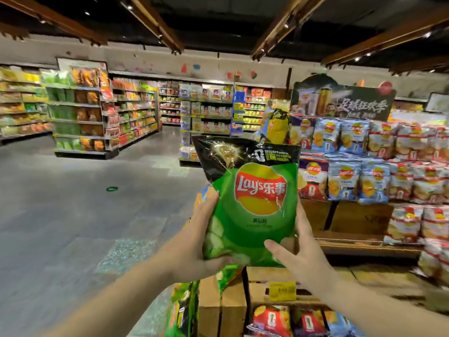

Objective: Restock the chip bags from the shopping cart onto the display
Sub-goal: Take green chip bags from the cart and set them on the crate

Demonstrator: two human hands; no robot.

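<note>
I hold a green Lay's chip bag [252, 210] with a black top upright in front of me, in both hands. My left hand [199, 242] grips its lower left edge, fingers curled behind it and up its side. My right hand [298, 254] grips the lower right corner, thumb across the front. The tiered chip display [359, 224] rises to the right, stacked with blue, red and purple Lay's bags [364, 181]. Another green bag [182, 310] sits low at the display's left corner. The shopping cart is out of view.
Cardboard boxes [221, 305] and a yellow price tag [281, 291] lie below my hands, with red, purple and blue bags [286, 322] on the lowest tier. A dark promotional sign [345, 103] tops the display. Grey floor [73, 203] and stocked shelving [80, 110] spread to the left.
</note>
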